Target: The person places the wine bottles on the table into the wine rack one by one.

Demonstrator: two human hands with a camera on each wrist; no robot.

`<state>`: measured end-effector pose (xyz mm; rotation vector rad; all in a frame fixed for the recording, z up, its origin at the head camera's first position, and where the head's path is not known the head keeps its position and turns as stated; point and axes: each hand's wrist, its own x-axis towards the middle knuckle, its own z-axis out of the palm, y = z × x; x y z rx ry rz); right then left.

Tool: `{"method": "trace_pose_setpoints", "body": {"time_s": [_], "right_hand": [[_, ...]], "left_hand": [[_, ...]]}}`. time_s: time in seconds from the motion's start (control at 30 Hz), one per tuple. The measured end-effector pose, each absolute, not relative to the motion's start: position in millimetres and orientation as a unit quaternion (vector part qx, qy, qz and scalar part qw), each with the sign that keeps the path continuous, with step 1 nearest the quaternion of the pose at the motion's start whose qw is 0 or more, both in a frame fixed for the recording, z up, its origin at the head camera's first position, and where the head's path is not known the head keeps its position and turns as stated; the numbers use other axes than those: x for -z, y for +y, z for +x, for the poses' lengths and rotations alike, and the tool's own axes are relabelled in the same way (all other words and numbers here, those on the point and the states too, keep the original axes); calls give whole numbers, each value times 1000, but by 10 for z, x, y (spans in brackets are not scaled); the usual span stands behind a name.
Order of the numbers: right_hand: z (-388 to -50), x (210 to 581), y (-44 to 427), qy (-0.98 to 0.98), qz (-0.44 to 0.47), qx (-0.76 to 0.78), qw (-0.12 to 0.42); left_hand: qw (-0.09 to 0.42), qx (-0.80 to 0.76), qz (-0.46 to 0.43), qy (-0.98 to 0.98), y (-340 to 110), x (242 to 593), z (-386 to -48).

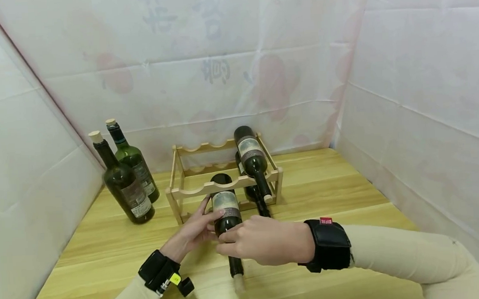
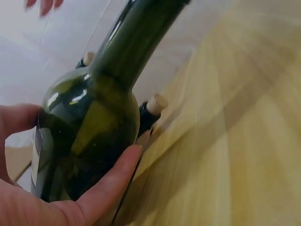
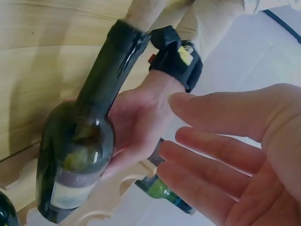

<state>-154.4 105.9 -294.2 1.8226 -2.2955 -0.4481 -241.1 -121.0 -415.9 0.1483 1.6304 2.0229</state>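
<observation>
Left grip is wrapped round the dark bottle, its base under the upper front rail of the wooden rack, corked neck pointing out front; right grip hovers just beside it, fingers spread, two upright bottles standing left on the bench

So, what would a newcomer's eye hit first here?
Front and centre: the dark green glass wine bottle in the left hand's fingers, at the front of the pale wooden rack. Then the corked dark glass bottle lying across the rack's top right, neck forward, and the two corked green glass bottles standing left of the rack.
</observation>
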Motion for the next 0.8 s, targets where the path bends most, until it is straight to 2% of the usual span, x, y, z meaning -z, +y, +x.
{"method": "trace_pose_setpoints", "body": {"time_s": [0.23, 0.4, 0.63, 0.8], "right_hand": [[-1599, 3000, 1115, -788, 601, 117, 65], [-1654, 3161, 1130, -836, 537, 100, 48], [-1781, 3432, 1183, -884, 466, -3, -42], [-1914, 3587, 1183, -894, 434, -76, -85]], "left_hand": [[240, -750, 47, 614, -1113, 4232, -2607], [216, -757, 30, 616, -1021, 4268, -2641], [199, -791, 1, 579, -854, 4270, -2682], [193, -815, -20, 547, -756, 4265, -2691]]}}
